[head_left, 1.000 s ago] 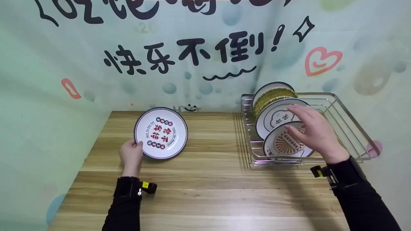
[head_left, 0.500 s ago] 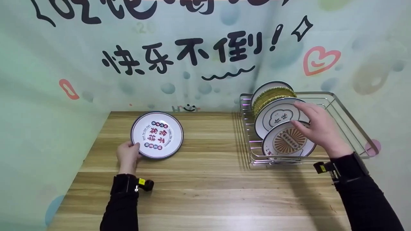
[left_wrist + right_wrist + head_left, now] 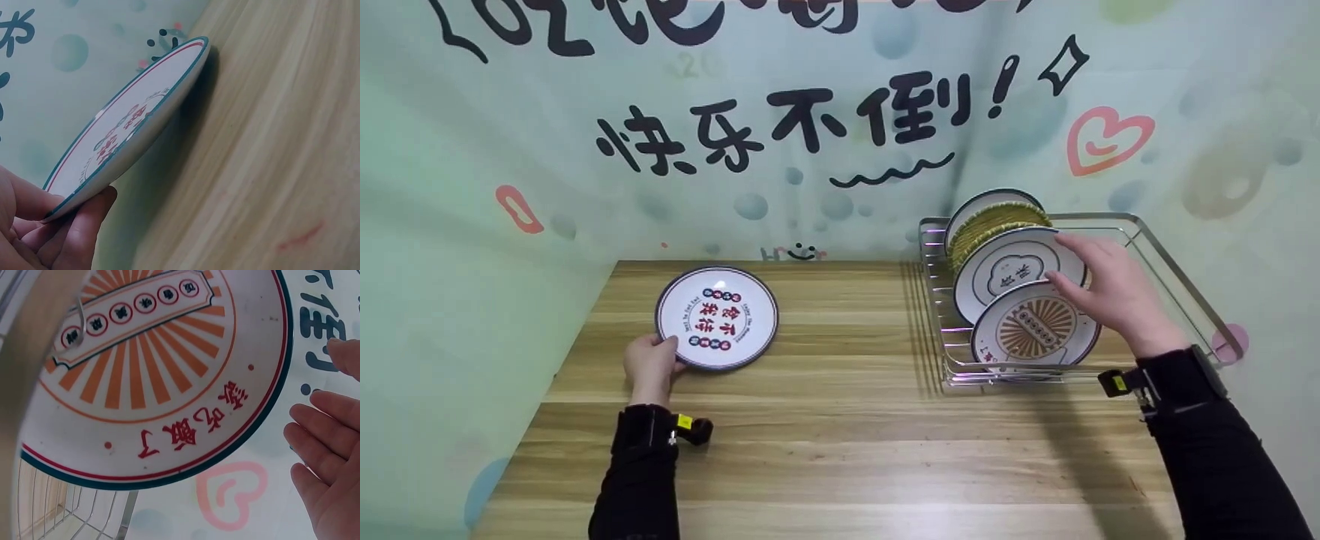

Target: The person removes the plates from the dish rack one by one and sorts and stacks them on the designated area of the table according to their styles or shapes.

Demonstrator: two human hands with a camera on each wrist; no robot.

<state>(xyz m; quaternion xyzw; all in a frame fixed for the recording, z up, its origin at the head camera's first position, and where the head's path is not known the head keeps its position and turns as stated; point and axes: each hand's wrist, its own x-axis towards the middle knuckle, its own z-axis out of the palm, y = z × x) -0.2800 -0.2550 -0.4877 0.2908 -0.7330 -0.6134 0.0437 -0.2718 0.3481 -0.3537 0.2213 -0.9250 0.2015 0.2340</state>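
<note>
My left hand pinches the near-left rim of a white plate with a dark blue edge and red lettering. In the left wrist view the plate is tilted, its held side raised off the wood; whether the far rim touches the table I cannot tell. At the rack, my right hand hovers beside the front plate, which has an orange sunburst print. The right wrist view shows those fingers loosely extended, apart from the sunburst plate.
The wire dish rack stands at the back right of the wooden table. Behind the sunburst plate lean another white plate, a woven yellow-green round piece and a rear plate. A printed curtain hangs behind.
My left hand and its plate have shifted left and slightly nearer, the plate looking a bit flatter. The right hand has drawn a little to the right, uncovering more of the sunburst plate.
</note>
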